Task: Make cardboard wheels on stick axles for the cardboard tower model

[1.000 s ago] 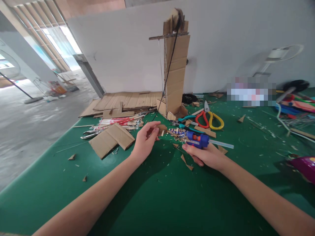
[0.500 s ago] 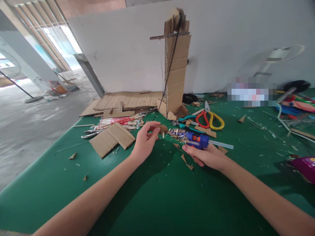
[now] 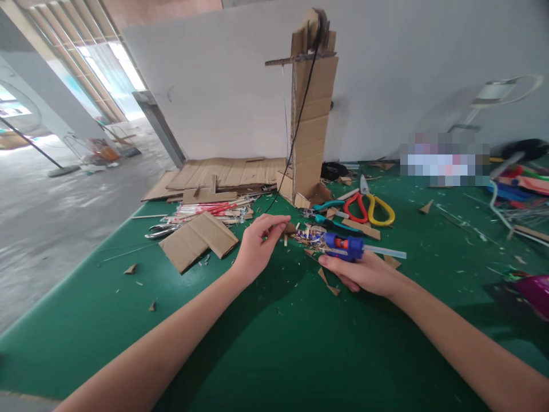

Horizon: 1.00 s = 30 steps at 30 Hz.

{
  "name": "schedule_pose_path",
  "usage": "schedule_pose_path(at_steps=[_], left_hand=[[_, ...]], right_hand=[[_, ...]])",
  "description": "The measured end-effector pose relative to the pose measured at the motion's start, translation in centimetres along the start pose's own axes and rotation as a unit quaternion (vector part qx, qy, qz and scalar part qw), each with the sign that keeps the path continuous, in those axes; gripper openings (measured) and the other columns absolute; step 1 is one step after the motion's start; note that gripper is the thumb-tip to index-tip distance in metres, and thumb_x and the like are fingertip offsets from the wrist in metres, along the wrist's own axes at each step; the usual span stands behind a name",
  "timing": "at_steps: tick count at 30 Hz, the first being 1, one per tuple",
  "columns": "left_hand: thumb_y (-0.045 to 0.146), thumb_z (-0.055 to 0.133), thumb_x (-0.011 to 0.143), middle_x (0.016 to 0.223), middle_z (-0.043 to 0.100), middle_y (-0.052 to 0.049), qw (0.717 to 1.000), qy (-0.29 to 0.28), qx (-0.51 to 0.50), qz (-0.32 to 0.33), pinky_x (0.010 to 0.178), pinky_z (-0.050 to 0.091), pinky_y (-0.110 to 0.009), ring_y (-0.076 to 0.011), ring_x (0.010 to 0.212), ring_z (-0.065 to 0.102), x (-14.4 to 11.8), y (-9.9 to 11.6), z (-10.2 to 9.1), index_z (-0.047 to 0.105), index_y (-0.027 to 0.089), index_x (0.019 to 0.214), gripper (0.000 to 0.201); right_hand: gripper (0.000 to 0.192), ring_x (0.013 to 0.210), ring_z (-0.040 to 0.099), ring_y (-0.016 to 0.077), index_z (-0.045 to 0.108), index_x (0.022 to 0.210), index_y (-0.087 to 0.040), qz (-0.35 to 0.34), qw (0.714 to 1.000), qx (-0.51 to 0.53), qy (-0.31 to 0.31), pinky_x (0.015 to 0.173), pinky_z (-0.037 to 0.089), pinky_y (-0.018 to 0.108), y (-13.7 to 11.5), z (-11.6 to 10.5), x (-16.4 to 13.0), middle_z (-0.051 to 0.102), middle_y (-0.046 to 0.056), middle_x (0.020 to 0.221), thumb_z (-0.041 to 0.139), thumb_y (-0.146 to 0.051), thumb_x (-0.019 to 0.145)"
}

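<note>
My right hand is closed round a blue hot glue gun, which points left. A clear glue stick juts from its back end, and scraps and debris cling thickly to its front. My left hand pinches a small brown cardboard piece between thumb and fingertips, right at the glue gun's nozzle. Whether nozzle and cardboard touch, I cannot tell. Behind both hands a tall cardboard tower stands upright, with a black cord running down from its top.
Scissors with red and yellow handles and teal-handled pliers lie beyond the glue gun. Folded cardboard, red-and-white sticks and a cardboard sheet are at left. Scraps litter the green table; something purple sits far right.
The cardboard piece has shifted slightly in my left fingertips, which now cover more of it. My right hand keeps its hold on the glue gun. The whole view has moved a little.
</note>
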<state>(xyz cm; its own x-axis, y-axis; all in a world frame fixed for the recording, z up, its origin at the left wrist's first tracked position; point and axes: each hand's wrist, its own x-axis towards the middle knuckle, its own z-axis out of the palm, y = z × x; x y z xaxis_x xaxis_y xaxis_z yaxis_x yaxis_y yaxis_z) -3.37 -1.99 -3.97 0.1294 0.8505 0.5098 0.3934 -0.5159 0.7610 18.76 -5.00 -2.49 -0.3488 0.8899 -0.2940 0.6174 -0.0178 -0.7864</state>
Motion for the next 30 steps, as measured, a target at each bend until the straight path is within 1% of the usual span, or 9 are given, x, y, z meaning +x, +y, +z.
schedule_pose_path(at_steps=[5,10,13,16,19,22,26,30], left_hand=[[0.023,0.05,0.087,0.088,0.065,-0.004,1.0,0.002,0.016,0.011,0.066,0.045,-0.025,-0.015,0.082,0.058,0.05,-0.01,-0.07,0.067,0.022,0.098,0.021],[0.025,0.05,0.086,0.086,0.065,-0.003,0.999,0.021,0.002,-0.024,0.06,0.044,-0.023,-0.0129,0.072,0.058,0.14,0.14,-0.08,0.067,0.021,0.098,0.021],[0.025,0.05,0.086,0.087,0.066,-0.003,0.999,0.025,-0.001,-0.039,0.059,0.044,-0.022,-0.0122,0.072,0.058,0.14,0.27,-0.05,0.066,0.021,0.098,0.02],[0.025,0.051,0.086,0.088,0.067,-0.003,0.998,0.027,-0.013,-0.047,0.059,0.045,-0.022,-0.0121,0.073,0.059,0.13,0.35,0.01,0.066,0.02,0.097,0.019],[0.025,0.052,0.085,0.087,0.067,-0.003,0.998,0.027,-0.024,-0.052,0.058,0.045,-0.021,-0.0111,0.07,0.058,0.11,0.37,0.06,0.065,0.019,0.097,0.019],[0.025,0.051,0.085,0.086,0.067,-0.003,0.998,0.023,-0.024,-0.056,0.056,0.044,-0.021,-0.01,0.065,0.057,0.11,0.31,0.08,0.065,0.018,0.098,0.019],[0.027,0.051,0.085,0.089,0.067,-0.004,0.999,0.014,-0.02,-0.048,0.059,0.046,-0.022,-0.0116,0.071,0.059,0.09,0.2,0.07,0.065,0.018,0.098,0.021],[0.028,0.052,0.085,0.085,0.067,-0.004,0.998,0.018,-0.022,-0.049,0.059,0.048,-0.023,-0.0119,0.07,0.059,0.12,0.16,0.08,0.065,0.018,0.097,0.021]], right_hand=[[0.052,0.041,0.048,0.0146,0.045,0.049,-0.022,0.01,1.0,0.003,0.002,0.051,0.041,0.032,-0.2,-0.03,0.0,0.044,-0.003,0.036,0.048,-0.068,0.075],[0.053,0.042,0.048,0.0147,0.043,0.049,-0.023,0.01,1.0,-0.001,0.009,0.053,0.042,0.033,-0.09,0.07,-0.02,0.043,-0.003,0.036,0.048,-0.069,0.074],[0.052,0.042,0.048,0.0146,0.042,0.049,-0.023,0.006,1.0,0.001,0.011,0.053,0.042,0.033,-0.02,0.08,-0.05,0.043,-0.003,0.036,0.048,-0.067,0.075],[0.051,0.041,0.047,0.014,0.042,0.048,-0.023,-0.004,1.0,0.013,0.011,0.052,0.041,0.032,0.09,0.09,-0.08,0.043,-0.003,0.036,0.049,-0.066,0.075],[0.049,0.04,0.046,0.0134,0.044,0.049,-0.023,-0.015,0.999,0.023,0.016,0.05,0.04,0.031,0.2,0.08,-0.08,0.043,-0.003,0.036,0.05,-0.063,0.076],[0.048,0.04,0.046,0.0133,0.046,0.052,-0.022,0.001,1.0,0.018,0.012,0.048,0.039,0.03,0.07,0.03,-0.11,0.044,-0.003,0.037,0.05,-0.065,0.075],[0.049,0.042,0.046,0.013,0.048,0.057,-0.022,0.012,1.0,0.008,0.001,0.049,0.04,0.029,-0.45,-0.06,-0.23,0.044,-0.003,0.04,0.048,-0.066,0.075],[0.051,0.042,0.047,0.013,0.045,0.053,-0.021,0.009,1.0,-0.007,-0.003,0.05,0.041,0.03,-0.76,-0.1,-0.33,0.044,-0.003,0.04,0.047,-0.067,0.076]])
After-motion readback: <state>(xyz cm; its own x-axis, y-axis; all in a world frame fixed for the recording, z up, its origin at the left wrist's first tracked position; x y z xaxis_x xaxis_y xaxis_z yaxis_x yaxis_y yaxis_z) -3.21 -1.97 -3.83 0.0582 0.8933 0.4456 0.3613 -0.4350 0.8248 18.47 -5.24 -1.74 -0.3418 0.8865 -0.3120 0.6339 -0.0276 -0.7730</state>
